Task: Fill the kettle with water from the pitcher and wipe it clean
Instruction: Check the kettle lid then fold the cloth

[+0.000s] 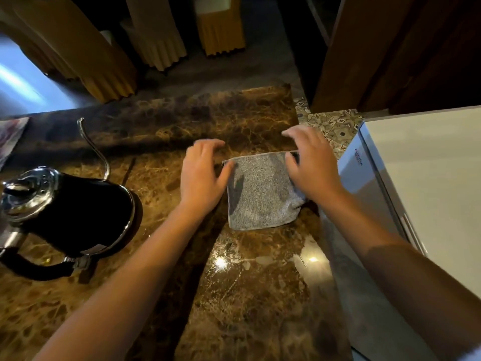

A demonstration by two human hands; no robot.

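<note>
On marble counter (247,282), both hands — left hand (200,175), right hand (309,165) — relaxed, thumbs touching folded grey cloth (260,194).

- I see a dim, warm-lit scene; two small glare spots shine on the polished bench (260,295).
- Both hands look motion-blurred, casting soft shadows.
- Cold daylight blooms at far left; edges bow from wide-angle distortion.
</note>
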